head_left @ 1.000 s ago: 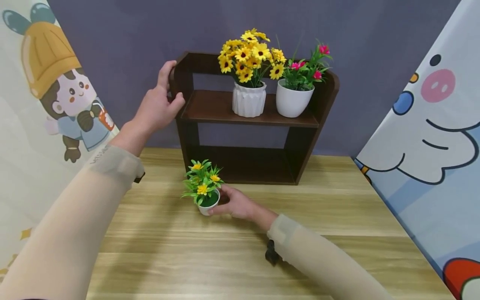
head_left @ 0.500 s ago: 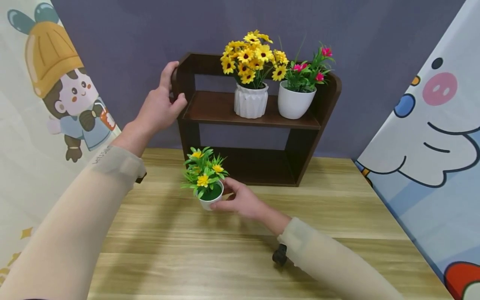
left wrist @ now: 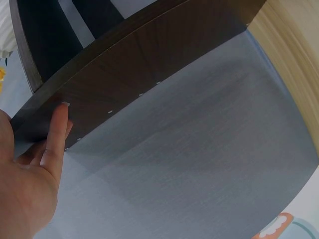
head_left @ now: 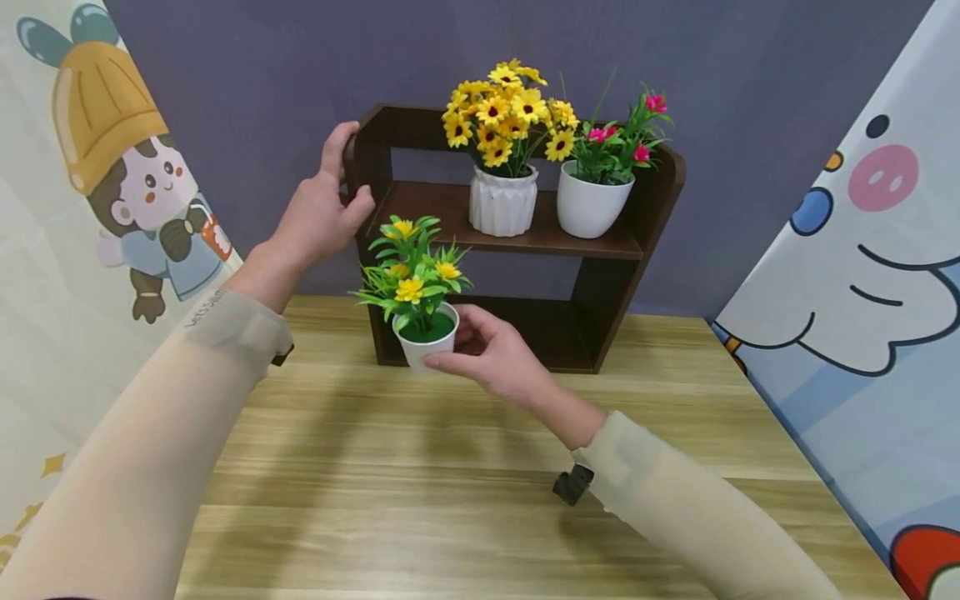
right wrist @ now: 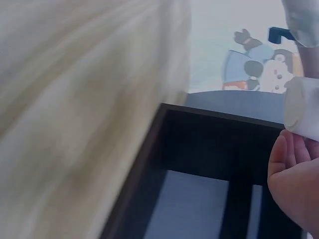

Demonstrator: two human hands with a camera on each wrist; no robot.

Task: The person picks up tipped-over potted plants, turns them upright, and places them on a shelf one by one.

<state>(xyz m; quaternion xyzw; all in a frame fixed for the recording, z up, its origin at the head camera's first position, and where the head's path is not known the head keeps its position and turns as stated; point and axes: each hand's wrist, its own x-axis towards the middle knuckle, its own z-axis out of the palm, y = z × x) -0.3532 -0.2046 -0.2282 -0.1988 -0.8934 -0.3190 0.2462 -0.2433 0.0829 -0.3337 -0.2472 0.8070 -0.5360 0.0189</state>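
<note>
My right hand (head_left: 502,358) pinches a small white pot (head_left: 414,353) by its right side, thumb in front. The pot's artificial plant (head_left: 410,292) has green leaves and yellow flowers. It is held above the table, before the left part of a dark brown two-tier shelf (head_left: 662,196). The right wrist view shows the bottom of the white pot (right wrist: 294,107) above the fingers. My left hand (head_left: 318,208) grips the shelf's upper left side; in the left wrist view its fingers lie along the outer face of the side panel (left wrist: 144,64).
On the upper tier stand a ribbed white pot (head_left: 502,204) of yellow daisy-like flowers and a smooth white pot (head_left: 592,200) with pink flowers. The shelf sits on a wood-grain table (head_left: 360,492) against a grey-purple wall (head_left: 750,100). Cartoon-printed panels flank both sides.
My right hand has lifted the potted plant off the table, upward and toward the shelf's left part. The left hand keeps its grip on the shelf.
</note>
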